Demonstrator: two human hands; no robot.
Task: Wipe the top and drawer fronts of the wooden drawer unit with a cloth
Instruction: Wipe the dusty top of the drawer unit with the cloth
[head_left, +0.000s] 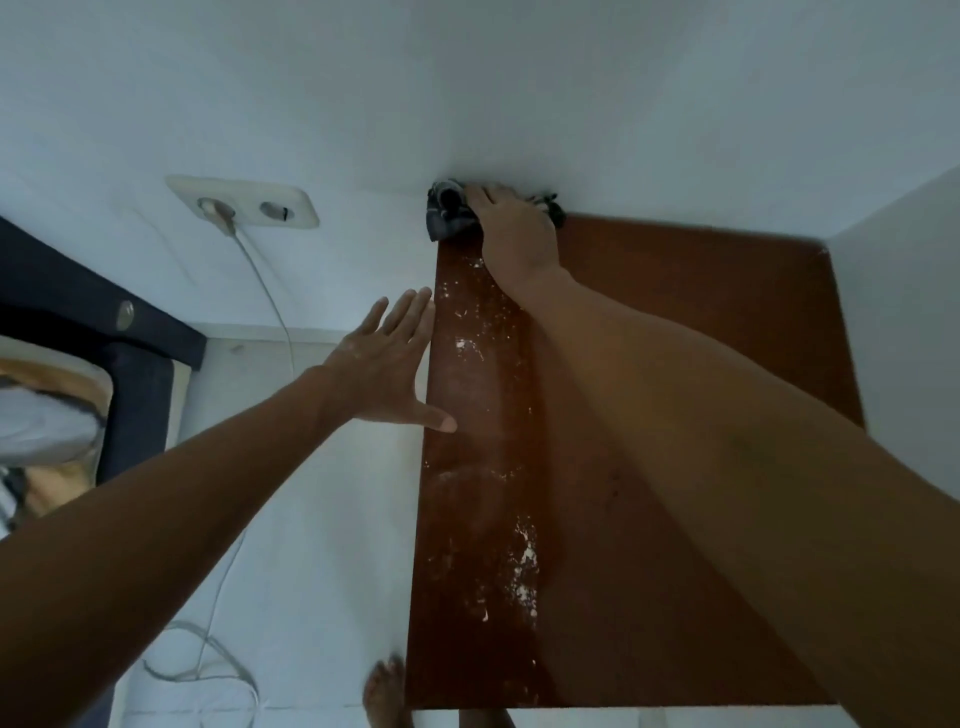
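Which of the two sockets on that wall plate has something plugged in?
The left socket of the wall plate: a plug sits in it with a white cable trailing down to the floor. The right socket, nearer the drawer unit, is empty.

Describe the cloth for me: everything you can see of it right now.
The cloth is dark, grey-black with paler patches, soft and crumpled into a bunch. It sits at the far left corner of the drawer unit's reddish-brown wooden top, pushed up against the white wall. The right hand presses flat on it, covering its middle, so dark fabric shows on both sides of the hand. The left hand does not touch it.
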